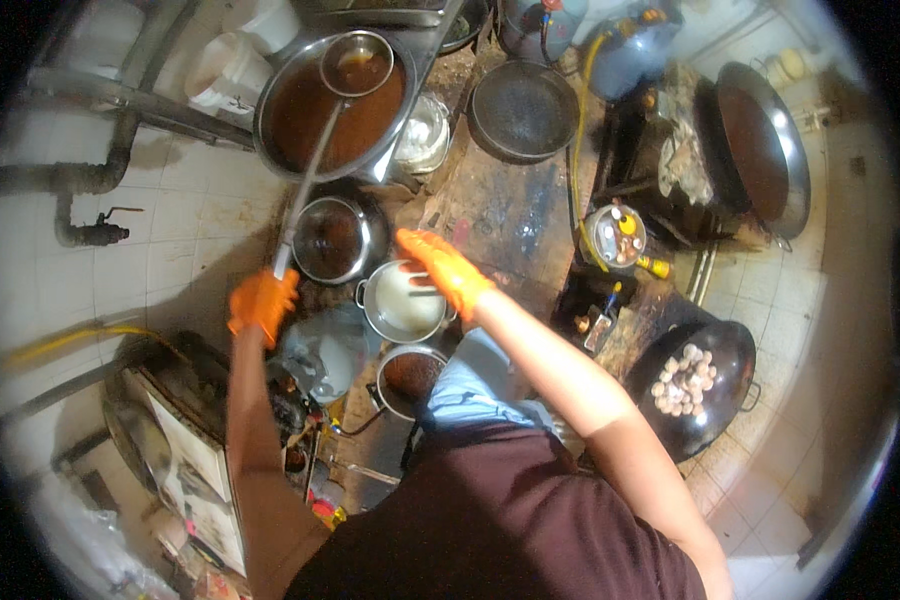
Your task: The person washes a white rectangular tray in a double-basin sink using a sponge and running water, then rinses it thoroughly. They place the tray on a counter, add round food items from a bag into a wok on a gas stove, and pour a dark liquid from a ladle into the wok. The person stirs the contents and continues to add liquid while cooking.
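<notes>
My left hand [262, 306], in an orange rubber glove, is closed on the handle of a long metal ladle [356, 66]. The ladle's round bowl, with some liquid in it, is over or in a wide metal basin of brown liquid [292, 139]. My right hand [446, 270], also orange-gloved, stretches with its fingers apart over a two-handled pot [390, 307] holding whitish liquid; it appears to hold nothing. Beyond that pot stands a shiny metal pot [330, 240] with dark contents. Nearer my body is a pot of reddish-brown contents [412, 379].
Right, a black wok [712, 427] holds pale round pieces; another large wok [787, 157] holds brown liquid. A dark pan [525, 109] and gas cylinders stand ahead. A yellow hose [581, 135] runs along the floor. Left are white buckets [229, 75] and a pipe valve [105, 234].
</notes>
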Demonstrator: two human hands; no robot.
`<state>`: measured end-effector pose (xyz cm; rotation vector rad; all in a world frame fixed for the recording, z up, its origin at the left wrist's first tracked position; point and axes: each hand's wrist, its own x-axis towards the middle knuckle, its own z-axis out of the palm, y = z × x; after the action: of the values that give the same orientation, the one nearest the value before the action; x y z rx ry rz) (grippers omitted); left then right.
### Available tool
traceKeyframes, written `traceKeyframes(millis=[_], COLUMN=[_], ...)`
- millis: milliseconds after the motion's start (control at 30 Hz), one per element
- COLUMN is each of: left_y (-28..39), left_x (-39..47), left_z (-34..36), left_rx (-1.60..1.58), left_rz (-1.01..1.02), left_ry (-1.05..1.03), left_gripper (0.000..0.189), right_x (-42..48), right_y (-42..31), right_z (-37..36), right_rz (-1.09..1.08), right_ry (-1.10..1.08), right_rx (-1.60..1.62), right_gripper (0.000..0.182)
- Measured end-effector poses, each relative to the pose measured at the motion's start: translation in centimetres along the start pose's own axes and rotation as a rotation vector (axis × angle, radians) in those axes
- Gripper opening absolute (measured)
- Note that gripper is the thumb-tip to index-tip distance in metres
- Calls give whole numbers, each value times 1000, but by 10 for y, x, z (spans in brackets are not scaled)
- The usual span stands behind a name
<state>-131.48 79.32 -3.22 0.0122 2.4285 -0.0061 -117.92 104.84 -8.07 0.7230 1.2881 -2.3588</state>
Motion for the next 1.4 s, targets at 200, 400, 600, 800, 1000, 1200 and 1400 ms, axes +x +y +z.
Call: traceKeyframes(millis=[200, 400, 600, 800, 1000, 1200, 1400], left_y=[60, 105, 96, 94, 100, 96, 84], left_x=[-28, -26, -11, -13, -11, 9, 30], left_z=[115, 99, 129, 140, 140, 158, 176], left_rx=[-782, -1690, -1620, -1624, -1662, -1863, -2007], left_rz=[609, 247, 138, 193, 101, 119, 277], left_ry=[-86, -368, -94, -104, -157, -189, -137], left_gripper=[50, 66, 63, 56, 56, 51, 43], right_x=[60, 72, 65, 73, 66, 47, 9], right_y=[-21, -63, -90, -96, -117, -122, -125], right_z=[37, 12, -2, 6, 8, 15, 22], right_rz=[229, -37, -75, -22, 229, 457, 363], right_ry=[-116, 419, 494, 284, -156, -259, -210], right_rx=[388, -661, -1179, -986, -294, 144, 94], right_gripper=[41, 23, 33, 37, 31, 25, 17])
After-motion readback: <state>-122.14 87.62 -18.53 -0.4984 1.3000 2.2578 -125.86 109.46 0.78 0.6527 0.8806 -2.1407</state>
